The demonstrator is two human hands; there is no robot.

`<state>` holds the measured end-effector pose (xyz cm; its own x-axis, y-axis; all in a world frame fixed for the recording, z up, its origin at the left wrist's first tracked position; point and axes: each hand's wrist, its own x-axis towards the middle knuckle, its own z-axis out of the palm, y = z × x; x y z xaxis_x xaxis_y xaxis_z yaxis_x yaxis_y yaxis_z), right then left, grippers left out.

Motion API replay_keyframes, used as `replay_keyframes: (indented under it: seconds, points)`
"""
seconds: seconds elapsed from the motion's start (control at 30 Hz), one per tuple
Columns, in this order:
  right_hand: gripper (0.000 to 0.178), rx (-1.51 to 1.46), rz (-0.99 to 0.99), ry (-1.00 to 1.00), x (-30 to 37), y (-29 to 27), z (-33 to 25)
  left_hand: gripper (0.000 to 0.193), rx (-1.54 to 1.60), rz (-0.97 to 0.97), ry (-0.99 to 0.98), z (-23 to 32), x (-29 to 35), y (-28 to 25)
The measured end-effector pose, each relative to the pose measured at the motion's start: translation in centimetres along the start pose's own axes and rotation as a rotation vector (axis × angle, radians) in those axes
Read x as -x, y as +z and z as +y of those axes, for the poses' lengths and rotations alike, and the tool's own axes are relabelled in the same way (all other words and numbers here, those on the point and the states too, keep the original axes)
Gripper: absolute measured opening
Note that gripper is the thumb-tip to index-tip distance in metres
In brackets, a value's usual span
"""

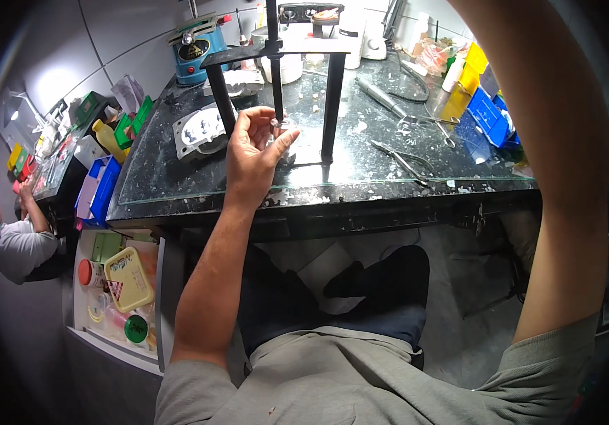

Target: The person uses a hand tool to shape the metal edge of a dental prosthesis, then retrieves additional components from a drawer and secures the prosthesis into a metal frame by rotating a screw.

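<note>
A black metal press frame (330, 106) stands near the front of the bench, with a threaded rod (277, 88) running down through its crossbar. My left hand (253, 149) reaches between the frame's legs. Its thumb and fingers close around a small clear piece (281, 124) directly below the rod's lower end; the fingers partly cover it, and its exact kind does not show. My right arm (572, 170) is raised high along the right side. The hand at its end lies beyond the upper edge of the picture.
Left of the frame sits a pale plaster-like model on a metal plate (200, 133). Pliers (402, 161), scissors (446, 127) and a handpiece (381, 98) lie to the right, near a blue bin (492, 117). An open drawer (117, 297) holds tubs. Another person (21, 244) works at far left.
</note>
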<state>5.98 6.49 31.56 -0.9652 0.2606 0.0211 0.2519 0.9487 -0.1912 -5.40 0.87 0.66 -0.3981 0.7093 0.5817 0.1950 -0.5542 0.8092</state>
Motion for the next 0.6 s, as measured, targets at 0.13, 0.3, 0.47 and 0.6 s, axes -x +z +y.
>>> replay_keyframes:
  seconds: [0.13,0.3,0.47,0.6]
  points:
    - [0.034,0.090,0.040,0.084,-0.1,0.5,-0.1,0.036,0.026,0.031,-0.030,0.4,0.1,0.3]
    - [0.033,0.114,0.014,0.044,-0.1,0.4,-0.4,0.041,0.086,-0.071,-0.201,0.2,-0.1,-0.1]
    - [0.024,0.341,0.034,0.086,0.5,-0.1,-0.8,0.023,-0.283,-0.262,-0.293,0.9,-2.3,0.4]
    - [0.032,0.499,0.024,0.164,0.9,-0.9,-0.9,0.017,-0.026,-0.216,-0.335,-0.3,-2.2,0.3]
